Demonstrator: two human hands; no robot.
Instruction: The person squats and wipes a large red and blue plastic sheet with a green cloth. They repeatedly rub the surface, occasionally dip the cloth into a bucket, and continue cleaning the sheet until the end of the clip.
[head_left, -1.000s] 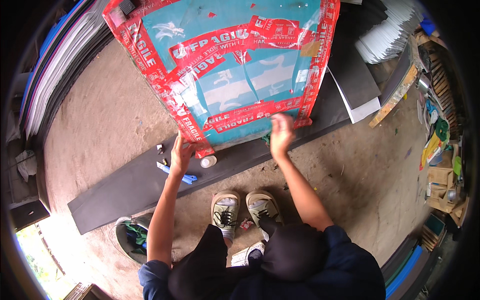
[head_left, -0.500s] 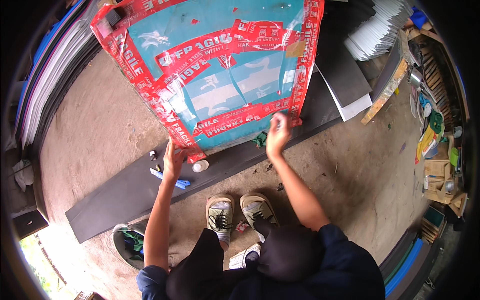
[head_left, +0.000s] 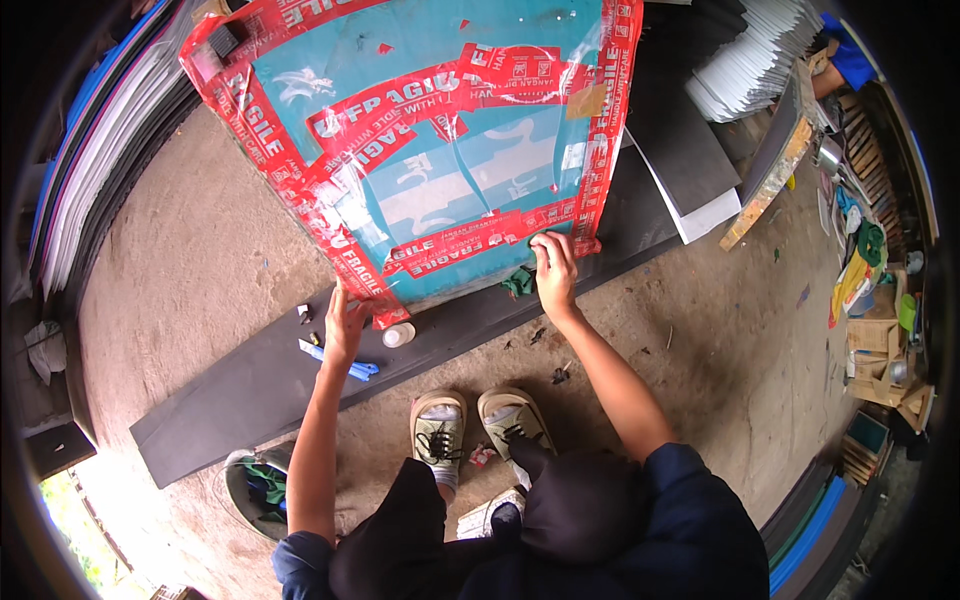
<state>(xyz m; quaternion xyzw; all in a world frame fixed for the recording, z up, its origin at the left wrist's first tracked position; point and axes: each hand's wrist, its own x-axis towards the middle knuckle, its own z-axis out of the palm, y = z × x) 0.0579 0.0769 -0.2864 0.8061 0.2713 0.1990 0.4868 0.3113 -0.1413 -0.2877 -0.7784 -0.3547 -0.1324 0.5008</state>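
Note:
A flat, blue-green package (head_left: pixel 470 275) wrapped in clear plastic and red-and-white tape lies on a long black sheet (head_left: pixel 230 400). At its near left corner, my left hand (head_left: pixel 345 325) holds the edge, fingertips against the tape. My right hand (head_left: pixel 556 272) is closed, its bent fingers drawn together on the near edge, right of centre; anything pinched there is too small to make out. Beside my left wrist lies a blue utility knife (head_left: pixel 362 370), partly covered by it. Close by is a small whitish, round-ended container (head_left: pixel 399 334). A dark green scrap (head_left: pixel 519 281) lies left of my right hand.
Stacked sheets (head_left: pixel 95 160) stand at far left, and a fanned white stack (head_left: pixel 755 60) sits at far right. A bucket (head_left: pixel 245 490) is by my left forearm. Clutter lines the right side. Another person's blue sleeve (head_left: pixel 850 55) shows at the top right.
My right hand, blurred before, has come down slightly and is now still, its fingers against the package's near edge. My left hand stays in place. The other person's arm shows more at top right.

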